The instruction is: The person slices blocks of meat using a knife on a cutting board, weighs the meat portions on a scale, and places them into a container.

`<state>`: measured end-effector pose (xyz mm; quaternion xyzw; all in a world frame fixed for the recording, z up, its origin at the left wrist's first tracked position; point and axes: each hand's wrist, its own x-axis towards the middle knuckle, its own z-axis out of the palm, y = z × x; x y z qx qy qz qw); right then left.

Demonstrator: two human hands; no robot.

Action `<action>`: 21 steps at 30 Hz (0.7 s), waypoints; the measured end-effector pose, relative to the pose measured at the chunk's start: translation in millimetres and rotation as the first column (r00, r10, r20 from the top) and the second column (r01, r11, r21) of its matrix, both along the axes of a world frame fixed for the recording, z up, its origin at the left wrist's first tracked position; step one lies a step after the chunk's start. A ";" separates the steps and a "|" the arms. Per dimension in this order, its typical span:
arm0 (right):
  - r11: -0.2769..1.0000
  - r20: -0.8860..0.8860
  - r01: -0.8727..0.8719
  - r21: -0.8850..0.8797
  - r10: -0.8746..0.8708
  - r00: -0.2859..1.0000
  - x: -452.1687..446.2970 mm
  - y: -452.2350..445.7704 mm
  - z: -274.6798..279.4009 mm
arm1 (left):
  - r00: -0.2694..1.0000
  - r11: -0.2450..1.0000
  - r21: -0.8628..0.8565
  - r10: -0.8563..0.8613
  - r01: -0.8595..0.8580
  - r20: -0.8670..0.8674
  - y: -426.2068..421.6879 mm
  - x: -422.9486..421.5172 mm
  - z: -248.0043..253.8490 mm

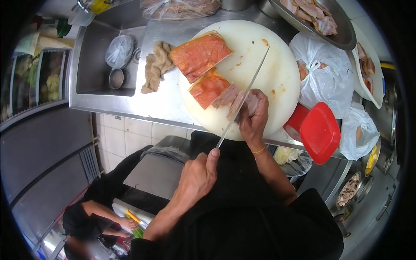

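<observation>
Black clothing (242, 195) lay nearest the camera, just below the round white board (281, 82). At the near side of the board, the left hand (197, 175) was closed in a fist about the handle of the long knife (251, 81), thumb forward by the heel. Good slicing here called for a loose wrist, the blade kept upright, and long, even draws rather than a hard push. Over the middle of the board, the right hand (259, 113) was half curled, thumb and fingers closed on a pale slice (251, 104), very near the edge. Safer work wanted those fingertips tucked back, knuckles guiding the flat of the blade, and only light pressure, so that the slice came away whole.

The large slab (201, 54) sat on the board's upper left, skin up, its long axis running left to right and tilting away from the body at the right. Nearer the body on the board, the smaller block (209, 88) also lay skin up, its cut end facing right; with the cut pieces (226, 96) beside it, it made a row slanting rightward and slightly nearer the body. Right of the board stood a white bag (325, 82).
</observation>
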<state>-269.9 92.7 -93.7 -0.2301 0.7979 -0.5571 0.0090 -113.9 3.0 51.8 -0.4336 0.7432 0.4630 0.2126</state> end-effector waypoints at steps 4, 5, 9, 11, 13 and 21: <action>1.000 0.010 0.005 0.005 -0.005 1.000 0.6 -0.1 1.7 | 1.000 1.000 -0.020 -0.008 0.008 0.007 2.2 0.5 1.5; 1.000 0.009 0.009 0.012 -0.009 1.000 0.5 -0.6 1.6 | 1.000 1.000 -0.021 -0.005 0.005 0.005 2.3 0.9 0.8; 1.000 0.021 0.022 0.006 -0.022 1.000 1.3 -1.3 0.4 | 1.000 0.999 -0.035 -0.004 0.004 0.008 3.4 2.6 -0.5; 1.000 0.029 0.023 -0.005 -0.022 0.999 1.6 -1.5 -0.3 | 0.998 0.997 -0.077 -0.019 0.015 -0.053 4.3 4.9 -1.5; 1.000 0.033 0.021 -0.001 -0.021 0.999 2.0 -2.1 1.1 | 0.998 0.995 -0.092 -0.034 0.029 -0.055 5.6 9.7 0.8; 1.000 0.024 -0.009 0.000 0.009 1.000 -1.3 -0.4 1.0 | 0.990 0.993 -0.073 -0.084 0.093 0.116 5.0 32.3 16.4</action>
